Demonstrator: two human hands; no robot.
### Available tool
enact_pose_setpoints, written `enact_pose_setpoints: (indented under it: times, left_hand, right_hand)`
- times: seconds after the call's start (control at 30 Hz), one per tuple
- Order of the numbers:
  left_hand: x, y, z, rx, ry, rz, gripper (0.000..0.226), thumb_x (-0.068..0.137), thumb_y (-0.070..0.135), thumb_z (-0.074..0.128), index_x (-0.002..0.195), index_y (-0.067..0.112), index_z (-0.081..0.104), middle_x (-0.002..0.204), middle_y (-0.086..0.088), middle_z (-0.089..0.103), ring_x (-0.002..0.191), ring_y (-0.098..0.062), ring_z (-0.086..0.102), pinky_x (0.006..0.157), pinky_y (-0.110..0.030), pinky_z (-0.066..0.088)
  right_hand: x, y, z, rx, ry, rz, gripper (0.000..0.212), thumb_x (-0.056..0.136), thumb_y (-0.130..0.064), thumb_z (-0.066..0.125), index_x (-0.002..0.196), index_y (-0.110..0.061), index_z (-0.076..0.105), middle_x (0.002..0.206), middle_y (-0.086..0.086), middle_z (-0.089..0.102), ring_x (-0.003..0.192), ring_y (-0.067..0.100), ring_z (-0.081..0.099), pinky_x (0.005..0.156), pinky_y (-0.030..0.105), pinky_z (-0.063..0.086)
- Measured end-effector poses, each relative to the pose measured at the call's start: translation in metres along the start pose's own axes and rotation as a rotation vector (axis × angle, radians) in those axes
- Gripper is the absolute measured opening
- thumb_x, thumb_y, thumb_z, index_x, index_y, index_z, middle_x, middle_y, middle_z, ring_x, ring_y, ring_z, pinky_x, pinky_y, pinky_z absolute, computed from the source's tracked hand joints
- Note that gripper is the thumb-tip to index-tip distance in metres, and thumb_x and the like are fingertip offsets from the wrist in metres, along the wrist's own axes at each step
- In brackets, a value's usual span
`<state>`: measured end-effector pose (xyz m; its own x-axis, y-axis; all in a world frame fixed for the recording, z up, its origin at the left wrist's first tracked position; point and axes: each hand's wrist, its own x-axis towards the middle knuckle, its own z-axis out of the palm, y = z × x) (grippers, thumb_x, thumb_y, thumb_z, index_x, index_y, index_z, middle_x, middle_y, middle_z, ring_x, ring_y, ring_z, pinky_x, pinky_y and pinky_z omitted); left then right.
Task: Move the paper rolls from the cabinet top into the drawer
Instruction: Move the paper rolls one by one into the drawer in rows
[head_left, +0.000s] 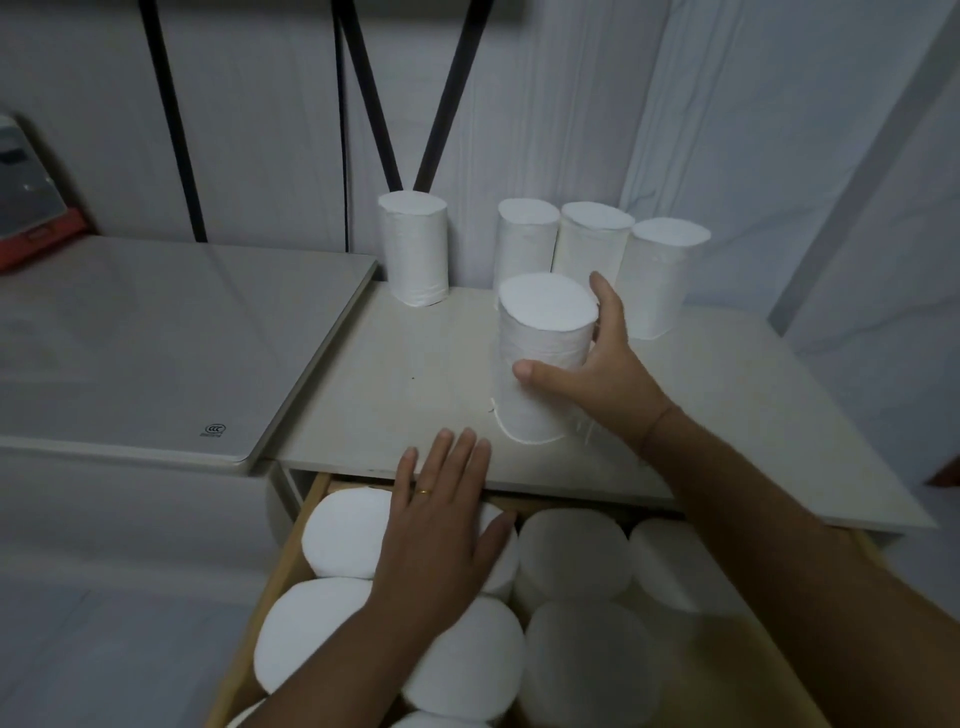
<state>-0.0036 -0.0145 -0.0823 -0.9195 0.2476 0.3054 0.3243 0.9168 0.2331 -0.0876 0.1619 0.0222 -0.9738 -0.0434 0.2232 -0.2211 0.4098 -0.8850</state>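
Head view: right hand (597, 374) grips an upright paper roll (543, 332) near the front edge of the surface (395, 374), thumb and fingers curled round it. Left hand (441, 530) lies flat, fingers straight, over the stored rolls (571, 551) in the open drawer (287, 564). Four more rolls (592, 244) stand along the back edge.

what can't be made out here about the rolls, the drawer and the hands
All in the head view:
- drawer: near end cut off by the bottom edge, so its roll count is unknown.
- covered roll: mostly hidden under the left hand.
- right hand: most fingers hidden behind the held paper roll.
- red-edged object: cropped by the left edge and blurred.
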Motion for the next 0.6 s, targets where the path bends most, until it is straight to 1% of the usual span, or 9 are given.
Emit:
enact_pose_setpoints:
  times: [0.07,0.13,0.17,0.23,0.3,0.37,0.47,0.53,0.6]
  left_hand:
    - [-0.001,0.000,0.001,0.007,0.002,0.004,0.069,0.092,0.062,0.009,0.151,0.027,0.007,0.159,0.007,0.002,0.144,-0.009,-0.014,0.114,-0.033,-0.019]
    - [-0.001,0.000,0.001,0.006,0.009,0.007,0.069,0.092,0.062,0.009,0.151,0.027,0.007,0.159,0.007,0.003,0.144,-0.009,-0.013,0.114,-0.033,-0.019]
    - [-0.001,0.000,0.000,0.002,0.012,0.009,0.069,0.092,0.062,0.010,0.151,0.026,0.008,0.159,0.007,0.004,0.144,-0.009,-0.012,0.115,-0.033,-0.018]
    - [0.000,0.001,-0.001,-0.007,0.018,0.015,0.069,0.092,0.061,0.011,0.151,0.025,0.012,0.158,0.005,0.008,0.145,-0.010,-0.009,0.115,-0.034,-0.017]
    - [0.000,0.001,-0.002,-0.013,0.021,0.021,0.069,0.093,0.060,0.013,0.150,0.023,0.015,0.158,0.004,0.012,0.145,-0.011,-0.005,0.117,-0.035,-0.013]
    - [-0.001,0.001,-0.002,-0.012,0.019,0.019,0.070,0.092,0.061,0.011,0.151,0.024,0.014,0.159,0.004,0.010,0.145,-0.010,-0.007,0.117,-0.035,-0.013]
    - [-0.001,0.000,-0.002,-0.005,0.018,0.017,0.071,0.091,0.062,0.008,0.151,0.025,0.010,0.159,0.006,0.007,0.145,-0.009,-0.010,0.115,-0.033,-0.016]
    - [-0.001,0.000,-0.002,0.005,0.013,0.019,0.070,0.091,0.062,0.009,0.151,0.025,0.010,0.159,0.006,0.007,0.144,-0.009,-0.010,0.115,-0.032,-0.018]
    - [-0.001,0.000,-0.002,0.015,0.012,0.022,0.069,0.092,0.061,0.012,0.151,0.025,0.010,0.159,0.005,0.007,0.144,-0.009,-0.011,0.114,-0.032,-0.019]
  right_hand:
    - [0.009,0.005,-0.012,0.076,-0.139,0.014,0.119,0.061,-0.036,0.082,0.146,-0.033,-0.001,0.151,-0.006,0.019,0.133,0.014,0.029,0.106,0.031,0.031]
    - [0.018,0.008,-0.019,0.093,-0.196,0.001,0.119,0.058,-0.035,0.082,0.146,-0.032,0.002,0.144,-0.011,0.024,0.129,0.011,0.032,0.102,0.027,0.033]
    - [0.022,0.010,-0.020,0.095,-0.215,-0.006,0.118,0.057,-0.035,0.083,0.146,-0.032,0.005,0.142,-0.012,0.025,0.129,0.011,0.033,0.102,0.026,0.034]
    - [0.028,0.011,-0.020,0.101,-0.239,-0.016,0.112,0.058,-0.034,0.085,0.143,-0.033,0.012,0.142,-0.009,0.030,0.128,0.014,0.036,0.103,0.028,0.037]
    - [0.031,0.011,-0.017,0.128,-0.227,-0.018,0.106,0.057,-0.030,0.084,0.139,-0.032,0.018,0.138,-0.005,0.035,0.124,0.014,0.041,0.101,0.029,0.040]
    - [0.031,0.010,-0.013,0.141,-0.195,-0.027,0.103,0.058,-0.026,0.085,0.138,-0.029,0.020,0.134,-0.004,0.038,0.120,0.013,0.043,0.099,0.028,0.042]
    - [0.027,0.010,-0.009,0.121,-0.152,-0.042,0.098,0.063,-0.020,0.085,0.136,-0.029,0.020,0.131,-0.004,0.037,0.117,0.013,0.042,0.091,0.021,0.041]
    - [0.019,0.010,-0.010,0.102,-0.126,-0.048,0.098,0.064,-0.020,0.084,0.136,-0.030,0.019,0.130,-0.005,0.037,0.115,0.013,0.042,0.085,0.014,0.040]
    - [0.006,0.010,-0.013,0.082,-0.110,-0.054,0.099,0.064,-0.022,0.084,0.137,-0.030,0.018,0.129,-0.006,0.036,0.115,0.012,0.042,0.084,0.012,0.039]
